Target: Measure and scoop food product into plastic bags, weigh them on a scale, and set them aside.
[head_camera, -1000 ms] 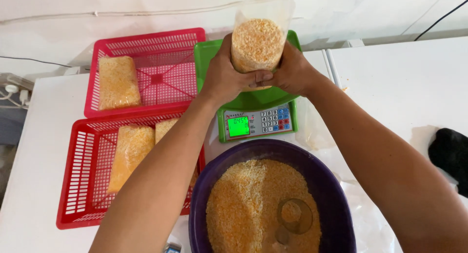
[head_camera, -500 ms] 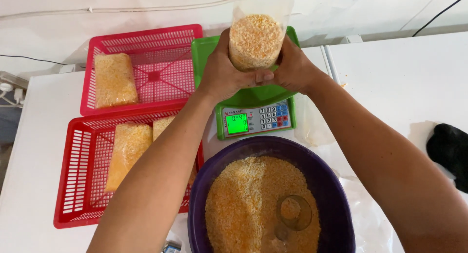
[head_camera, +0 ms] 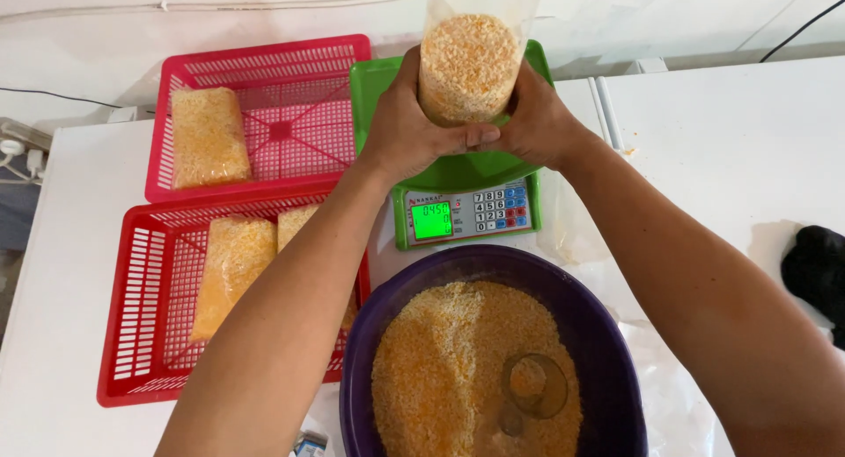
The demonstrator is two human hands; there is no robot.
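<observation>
Both the left hand (head_camera: 407,131) and right hand (head_camera: 535,123), fingers wrapped tight, cup the clear, floppy plastic bag of orange crumbs (head_camera: 466,65) at its lower sides, at twelve o'clock above the green scale (head_camera: 458,171); it looks soft and shifting, best gripped low.

your hands have carried the clear bag of orange crumbs (head_camera: 466,65) a little higher and further from you than a second ago, so more of its open, empty top now stands above the filled part. your left hand (head_camera: 414,127) and right hand (head_camera: 532,123) have closed in under the bag, and the left thumb now meets the right fingers in front of it.
</observation>
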